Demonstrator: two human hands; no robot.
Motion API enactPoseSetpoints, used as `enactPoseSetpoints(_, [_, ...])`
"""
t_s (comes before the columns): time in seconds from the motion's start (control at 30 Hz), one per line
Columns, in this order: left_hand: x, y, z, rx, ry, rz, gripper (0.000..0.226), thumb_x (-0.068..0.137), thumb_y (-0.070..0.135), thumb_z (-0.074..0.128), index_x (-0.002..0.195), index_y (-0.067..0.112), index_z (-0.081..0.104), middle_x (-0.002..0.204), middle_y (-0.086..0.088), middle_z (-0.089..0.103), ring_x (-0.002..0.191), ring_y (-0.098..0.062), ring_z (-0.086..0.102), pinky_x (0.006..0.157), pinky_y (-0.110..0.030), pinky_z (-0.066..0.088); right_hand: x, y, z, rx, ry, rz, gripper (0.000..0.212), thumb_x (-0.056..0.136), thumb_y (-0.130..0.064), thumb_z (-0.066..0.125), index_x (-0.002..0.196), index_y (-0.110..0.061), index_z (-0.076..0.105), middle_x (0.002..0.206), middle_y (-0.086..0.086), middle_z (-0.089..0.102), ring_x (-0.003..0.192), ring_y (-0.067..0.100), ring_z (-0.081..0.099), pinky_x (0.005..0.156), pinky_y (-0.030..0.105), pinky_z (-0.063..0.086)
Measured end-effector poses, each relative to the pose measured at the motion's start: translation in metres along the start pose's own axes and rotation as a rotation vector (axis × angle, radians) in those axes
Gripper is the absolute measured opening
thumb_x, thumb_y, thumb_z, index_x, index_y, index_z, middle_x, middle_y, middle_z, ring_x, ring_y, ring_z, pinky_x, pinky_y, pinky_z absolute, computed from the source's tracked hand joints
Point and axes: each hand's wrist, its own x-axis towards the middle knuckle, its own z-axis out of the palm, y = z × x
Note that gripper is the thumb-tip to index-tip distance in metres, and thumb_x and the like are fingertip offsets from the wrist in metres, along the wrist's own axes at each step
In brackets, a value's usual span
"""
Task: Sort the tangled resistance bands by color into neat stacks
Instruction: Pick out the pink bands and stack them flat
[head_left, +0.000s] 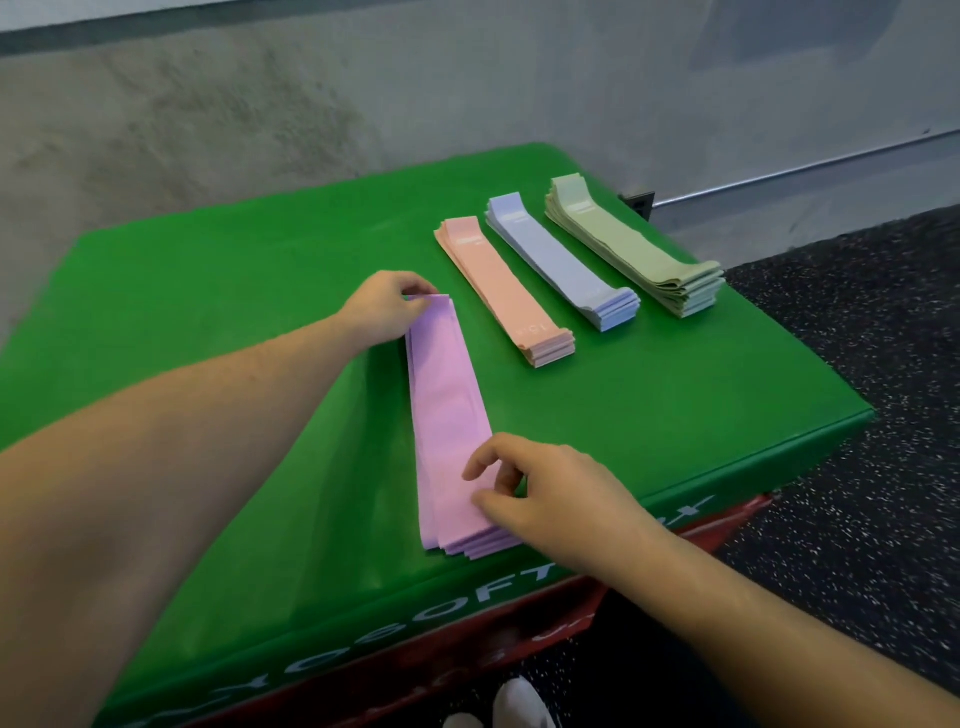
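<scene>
Head view: the left hand (387, 306) pinches the far end of the pink stack (449, 421), and the right hand (550, 493) pinches its near end with curled fingers. The stack lies on the green box (208, 322); peach (504, 291), blue (561, 260) and green (634, 244) stacks lie parallel at two o'clock.

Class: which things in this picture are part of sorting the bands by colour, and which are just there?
Part of the job: pink stack, peach stack, lavender-blue stack, green stack, left hand, right hand.

Just there: green foam box, red box, speckled floor.
</scene>
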Motion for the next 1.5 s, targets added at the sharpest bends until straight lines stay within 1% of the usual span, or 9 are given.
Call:
enactPoseSetpoints(0.23, [0.004,0.001,-0.005,0.074,-0.112,-0.05,0.045,0.094,0.02,0.065,0.139,0.016,0.055,0.139,-0.006,0.056,0.12,-0.022,0.054,0.11,-0.039,0.043,0.001,0.003,-0.001,-0.067,0.141,0.033,0.026,0.088,-0.056,0.063,0.104,-0.036,0.059,0.078,-0.011,0.056,0.076,0.004,0.051,0.062,0.028,0.04])
enactPoseSetpoints(0.4, [0.005,0.011,-0.009,0.192,-0.198,-0.072,0.039,0.099,0.022,0.059,0.135,0.008,0.059,0.129,-0.01,0.061,0.114,-0.026,0.057,0.101,-0.038,0.044,0.002,0.0,0.002,-0.266,0.082,0.135,0.061,0.082,-0.068,0.062,0.124,-0.026,0.047,0.107,-0.013,0.048,0.101,0.011,0.046,0.086,0.029,0.043])
enactPoseSetpoints(0.73, [-0.019,0.004,-0.036,0.056,-0.04,0.022,0.017,0.091,0.012,0.063,0.108,0.013,0.06,0.1,-0.002,0.062,0.089,-0.016,0.058,0.071,-0.022,0.044,0.009,-0.007,0.001,-0.282,0.004,0.216,0.059,0.08,-0.064,0.066,0.123,-0.026,0.053,0.117,-0.007,0.053,0.108,0.014,0.049,0.097,0.038,0.048])
enactPoseSetpoints(0.9, [-0.051,-0.022,-0.062,-0.053,0.102,0.068,0.013,0.086,0.008,0.067,0.094,0.008,0.056,0.077,-0.002,0.056,0.067,-0.015,0.046,0.057,-0.026,0.039,0.01,-0.016,0.005,-0.234,-0.002,0.192,0.041,0.083,-0.04,0.069,0.117,-0.023,0.053,0.114,-0.004,0.053,0.101,0.015,0.054,0.087,0.033,0.053])
enactPoseSetpoints(1.0, [-0.074,-0.045,-0.078,-0.107,0.141,0.077,0.019,0.085,0.004,0.067,0.097,0.002,0.053,0.077,-0.01,0.055,0.067,-0.019,0.044,0.06,-0.033,0.039,0.014,-0.022,0.008,-0.082,-0.039,0.175,0.036,0.086,-0.015,0.068,0.111,-0.021,0.043,0.1,-0.002,0.057,0.078,0.013,0.062,0.059,0.021,0.051])
enactPoseSetpoints(1.1, [-0.102,-0.07,-0.094,-0.118,0.135,0.135,0.032,0.09,0.001,0.065,0.118,0.012,0.052,0.089,-0.017,0.061,0.074,-0.022,0.054,0.064,-0.036,0.047,0.016,-0.026,0.004,0.069,-0.048,0.171,0.054,0.09,-0.003,0.063,0.132,-0.02,0.034,0.097,0.002,0.06,0.07,0.014,0.064,0.053,0.019,0.05])
enactPoseSetpoints(1.17, [-0.123,-0.087,-0.102,-0.069,0.153,0.173,0.045,0.093,0.0,0.061,0.129,0.025,0.052,0.098,-0.009,0.062,0.078,-0.021,0.059,0.066,-0.025,0.051,0.018,-0.029,-0.002,0.031,-0.05,0.132,0.057,0.092,-0.003,0.059,0.142,-0.018,0.037,0.097,-0.003,0.06,0.069,0.009,0.063,0.05,0.015,0.046])
enactPoseSetpoints(1.27, [-0.159,-0.106,-0.104,0.02,0.276,0.254,0.056,0.089,-0.012,0.057,0.128,0.028,0.055,0.099,0.006,0.057,0.083,0.004,0.054,0.073,-0.005,0.04,0.026,-0.041,-0.016,-0.191,-0.063,0.007,0.037,0.093,-0.005,0.053,0.128,-0.017,0.06,0.1,-0.005,0.063,0.08,0.01,0.062,0.063,0.017,0.048])
enactPoseSetpoints(1.5, [-0.228,-0.143,-0.077,0.015,0.307,0.185,0.054,0.088,-0.018,0.052,0.137,0.006,0.056,0.104,0.001,0.046,0.096,0.013,0.046,0.09,-0.004,0.034,0.05,-0.058,-0.029,-0.506,-0.139,-0.16,0.039,0.093,-0.01,0.05,0.128,-0.025,0.059,0.119,-0.005,0.057,0.108,0.02,0.058,0.095,0.034,0.048])
